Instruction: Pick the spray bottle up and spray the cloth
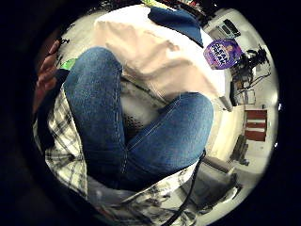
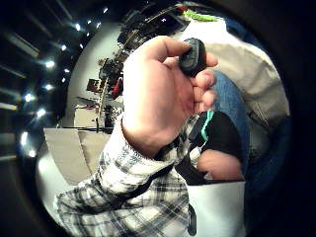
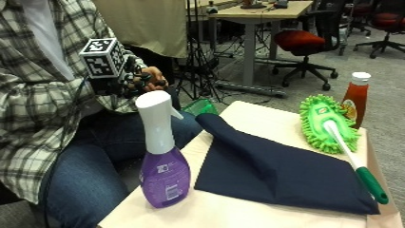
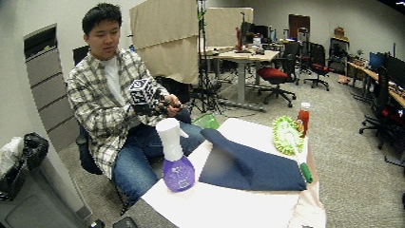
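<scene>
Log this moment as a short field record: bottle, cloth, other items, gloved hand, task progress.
spray bottle: purple with a white trigger head, upright at the near corner of the table, untouched
cloth: dark blue, spread on the table with a raised fold
other items: green duster mop beside the cloth; red sauce bottle behind it
right hand: gloved, raised over the lap, away from the table; finger pose unclear
bare hand: pinches a small black device
progress: pick-up not yet begun

Spray bottle [image 4: 174,159] upright beside dark cloth [image 4: 250,166], hands [image 4: 166,105] raised apart
</scene>
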